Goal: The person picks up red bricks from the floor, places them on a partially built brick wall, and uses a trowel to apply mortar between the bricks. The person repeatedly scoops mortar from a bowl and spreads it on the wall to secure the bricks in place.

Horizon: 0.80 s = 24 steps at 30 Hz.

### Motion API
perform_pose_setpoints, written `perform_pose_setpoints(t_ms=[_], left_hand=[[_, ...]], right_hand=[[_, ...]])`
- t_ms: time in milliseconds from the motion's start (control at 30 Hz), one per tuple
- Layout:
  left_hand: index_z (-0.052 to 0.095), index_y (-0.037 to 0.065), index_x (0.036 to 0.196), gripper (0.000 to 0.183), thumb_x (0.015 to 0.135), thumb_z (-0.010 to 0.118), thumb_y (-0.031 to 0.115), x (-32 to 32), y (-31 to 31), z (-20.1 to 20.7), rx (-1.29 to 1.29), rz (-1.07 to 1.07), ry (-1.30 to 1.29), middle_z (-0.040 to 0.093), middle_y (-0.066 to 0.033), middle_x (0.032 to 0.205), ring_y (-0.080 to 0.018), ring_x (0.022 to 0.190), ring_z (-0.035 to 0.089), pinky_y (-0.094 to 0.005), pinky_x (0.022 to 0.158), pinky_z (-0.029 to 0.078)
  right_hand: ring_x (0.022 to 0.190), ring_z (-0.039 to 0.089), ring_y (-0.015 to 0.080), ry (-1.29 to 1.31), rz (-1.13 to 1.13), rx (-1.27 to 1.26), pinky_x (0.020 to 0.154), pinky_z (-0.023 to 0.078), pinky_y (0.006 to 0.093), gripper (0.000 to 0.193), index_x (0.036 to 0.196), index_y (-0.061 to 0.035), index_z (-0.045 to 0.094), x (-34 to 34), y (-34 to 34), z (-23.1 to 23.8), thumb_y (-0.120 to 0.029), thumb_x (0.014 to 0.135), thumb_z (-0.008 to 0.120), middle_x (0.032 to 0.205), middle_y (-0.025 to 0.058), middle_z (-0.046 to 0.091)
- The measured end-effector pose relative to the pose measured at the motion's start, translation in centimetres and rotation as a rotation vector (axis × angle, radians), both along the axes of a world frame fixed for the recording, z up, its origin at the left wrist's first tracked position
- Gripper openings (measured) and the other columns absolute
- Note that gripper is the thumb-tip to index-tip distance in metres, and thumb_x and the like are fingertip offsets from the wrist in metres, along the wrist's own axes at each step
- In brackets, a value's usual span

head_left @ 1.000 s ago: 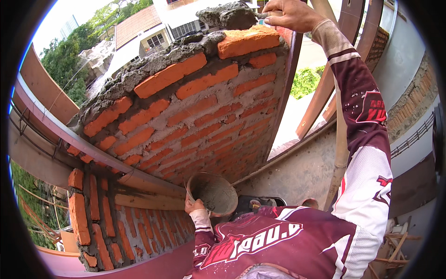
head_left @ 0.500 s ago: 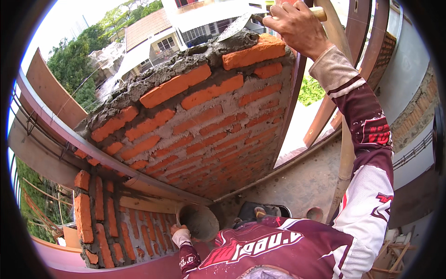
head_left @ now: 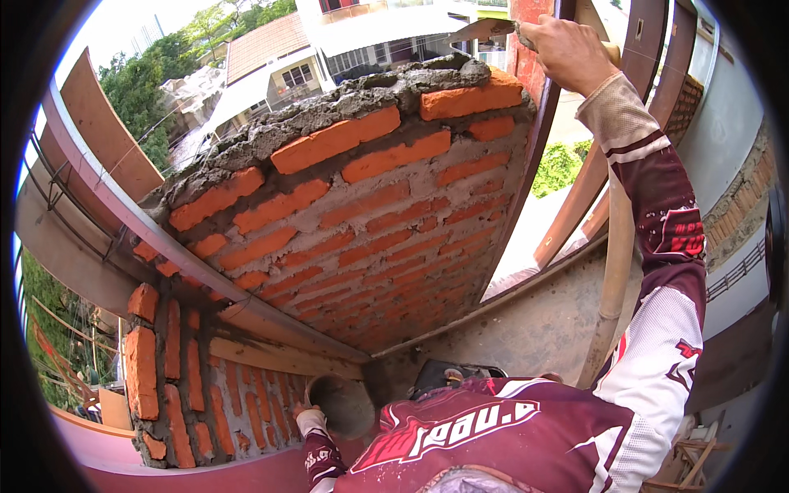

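In my right hand (head_left: pixel 567 56), raised at the upper right, is a trowel (head_left: pixel 486 30) with a wooden handle; my fingers wrap round it. Its blade is held just above the top of a brick wall (head_left: pixel 374 215). Rough wet mortar (head_left: pixel 320 123) lies along that top, beside an orange brick (head_left: pixel 470 96) at the right end. Low down, my left hand (head_left: pixel 306 413) grips the rim of a round grey bucket (head_left: pixel 343 408); some of its fingers are hidden. What the bucket contains is too dark to make out.
A metal beam (head_left: pixel 197 267) slants along the wall's left side. Lower left stands another part-built brick section (head_left: pixel 177 386). Brown wooden posts (head_left: pixel 655 57) and a bamboo pole (head_left: pixel 614 279) rise at the right. Beyond the wall are houses (head_left: pixel 300 70) and trees.
My right hand has lifted the trowel off the mortar and moved it right. The view has shifted slightly, while my left hand stays at the bucket.
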<state>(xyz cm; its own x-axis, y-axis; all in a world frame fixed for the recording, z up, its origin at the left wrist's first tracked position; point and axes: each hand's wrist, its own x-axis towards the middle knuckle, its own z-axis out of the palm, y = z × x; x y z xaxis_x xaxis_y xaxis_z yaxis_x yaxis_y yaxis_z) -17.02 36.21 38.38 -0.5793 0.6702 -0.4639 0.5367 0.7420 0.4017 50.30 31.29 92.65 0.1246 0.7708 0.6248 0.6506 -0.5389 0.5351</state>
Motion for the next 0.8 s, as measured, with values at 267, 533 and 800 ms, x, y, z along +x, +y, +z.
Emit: perform_pose_setpoints(t_ms=[267,533,800], left_hand=[[0.061,0.005,0.121,0.048,0.078,0.074,0.022,-2.8,1.7,-12.8,-0.248,-0.084,0.132,0.070,-0.0219,0.113,-0.0337,0.106,0.068,-0.0460,0.091,0.052],[0.061,-0.001,0.107,0.050,0.075,0.083,0.030,-1.7,-1.3,-15.4,0.052,-0.037,-0.139,0.071,-0.0190,0.101,-0.0338,0.092,0.067,-0.0450,0.081,0.050],[0.061,-0.002,0.101,0.042,0.077,0.084,0.022,-1.1,1.6,-16.7,0.161,-0.090,-0.196,0.070,-0.0180,0.095,-0.0294,0.084,0.064,-0.0434,0.079,0.050]], right_hand=[[0.095,0.072,0.0315,0.151,0.207,-0.206,0.080,0.057,0.0449,0.020,0.097,-0.0070,0.075,-9.2,8.7,2.7,-0.015,0.083,0.062,0.098,0.0156,0.074],[0.084,0.071,0.0313,0.152,0.408,0.016,0.071,0.056,0.0432,0.018,0.096,-0.0062,0.068,-14.1,4.0,1.3,-0.019,0.084,0.066,0.089,0.0133,0.071],[0.063,0.059,0.0070,1.787,0.721,0.489,0.055,0.053,0.0239,0.033,0.114,-0.0013,0.058,-13.5,-1.3,-13.7,-0.033,0.105,0.053,0.084,0.0022,0.061]])
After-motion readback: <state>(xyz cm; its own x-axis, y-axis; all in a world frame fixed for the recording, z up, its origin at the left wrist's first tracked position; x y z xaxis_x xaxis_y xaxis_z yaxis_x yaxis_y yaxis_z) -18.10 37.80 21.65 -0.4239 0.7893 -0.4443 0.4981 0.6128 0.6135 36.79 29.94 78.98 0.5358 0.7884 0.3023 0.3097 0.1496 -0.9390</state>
